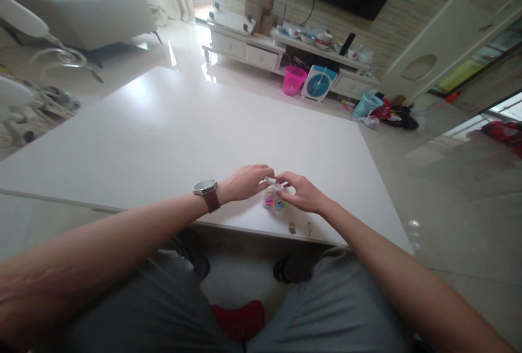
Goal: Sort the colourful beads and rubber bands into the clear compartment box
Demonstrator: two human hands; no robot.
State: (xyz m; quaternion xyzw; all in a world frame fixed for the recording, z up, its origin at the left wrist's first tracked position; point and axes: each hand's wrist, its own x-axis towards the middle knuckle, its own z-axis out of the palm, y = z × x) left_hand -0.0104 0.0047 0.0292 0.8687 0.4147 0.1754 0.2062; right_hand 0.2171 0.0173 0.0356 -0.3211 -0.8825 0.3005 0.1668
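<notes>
Over the near part of a white table (228, 130), my left hand (249, 180) and my right hand (299, 192) come together at a small clear container (275, 202) with pink, blue and green pieces inside. Fingers of both hands are closed at a whitish, see-through part at its top, too small to make out clearly. Near the table's front edge lie a small yellow and blue figure (292, 228) and, to its right, a small metallic ring-like item (309, 228). A watch with a brown strap is on my left wrist.
The table's front edge runs just above my legs. Beyond the table stand a pink basket (294, 80), a blue and white fan (319, 83), a light blue basket (368, 105) and a low white cabinet (261, 57). A red seat (240, 320) shows between my legs.
</notes>
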